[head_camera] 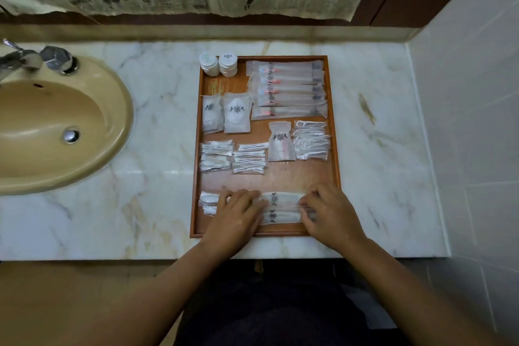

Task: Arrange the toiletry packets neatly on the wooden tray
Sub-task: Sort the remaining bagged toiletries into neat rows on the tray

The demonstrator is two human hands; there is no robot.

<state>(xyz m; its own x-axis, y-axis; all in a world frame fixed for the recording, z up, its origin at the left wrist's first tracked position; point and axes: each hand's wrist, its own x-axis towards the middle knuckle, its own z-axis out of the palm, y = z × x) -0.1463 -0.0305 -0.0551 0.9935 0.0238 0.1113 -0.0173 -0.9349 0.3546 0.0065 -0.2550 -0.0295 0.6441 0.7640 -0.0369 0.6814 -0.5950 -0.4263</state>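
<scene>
long packets [281, 207] on wooden tray [334, 154], between left hand [238, 212], right hand [327, 212]

Arms reach in from 6 o'clock. Left hand [238, 213] lies flat; right hand [328, 215] bends its fingers toward 10 o'clock.

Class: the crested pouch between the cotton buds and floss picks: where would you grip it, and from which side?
Probably its near bottom edge, coming from the person's side: the pouch lies flat, cotton bud packets and floss pick packets crowd its flanks, and bare tray adjoins that edge.
</scene>
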